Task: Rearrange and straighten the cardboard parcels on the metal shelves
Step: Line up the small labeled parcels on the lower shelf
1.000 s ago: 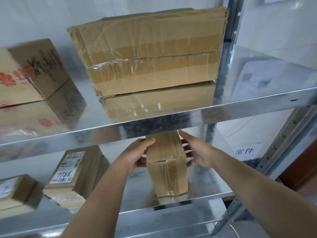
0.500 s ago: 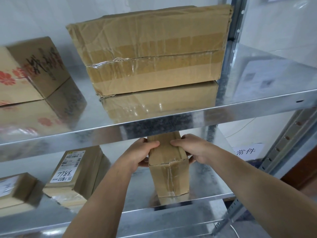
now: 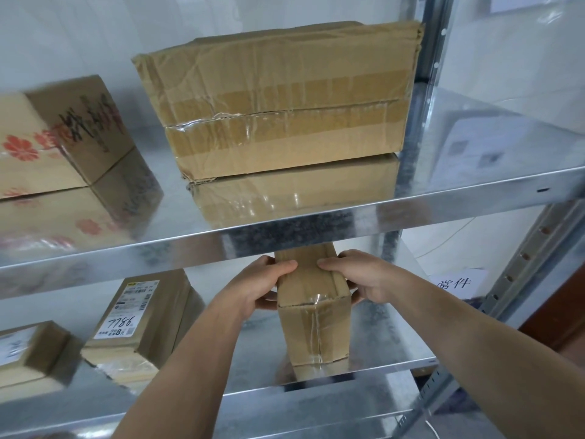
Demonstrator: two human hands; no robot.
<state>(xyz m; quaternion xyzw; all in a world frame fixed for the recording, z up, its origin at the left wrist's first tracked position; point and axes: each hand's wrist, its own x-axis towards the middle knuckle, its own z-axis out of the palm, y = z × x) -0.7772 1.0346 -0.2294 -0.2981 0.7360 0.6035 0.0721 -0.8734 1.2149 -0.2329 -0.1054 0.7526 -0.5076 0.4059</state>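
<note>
A narrow taped cardboard parcel [image 3: 316, 327] stands upright near the front edge of the lower metal shelf [image 3: 373, 350]. My left hand [image 3: 256, 286] grips its left top edge, thumb on top. My right hand [image 3: 357, 277] grips the right top edge the same way. A large flat taped parcel [image 3: 281, 99] lies on the upper shelf [image 3: 316, 223] directly above. A parcel printed with red flowers [image 3: 57, 137] sits at the upper left. On the lower shelf at left lie a parcel with a label reading 7786 [image 3: 139, 315] and a smaller labelled parcel [image 3: 28, 353].
A perforated metal upright [image 3: 531, 267] runs along the shelf's right side, and another post [image 3: 430, 42] rises behind the large parcel. A white paper sign with characters [image 3: 456, 283] hangs beyond the lower shelf. A white wall lies behind the shelving.
Both hands went from lying flat against the narrow parcel's sides to curling over its top edges. The parcel shifted slightly toward the shelf's front edge.
</note>
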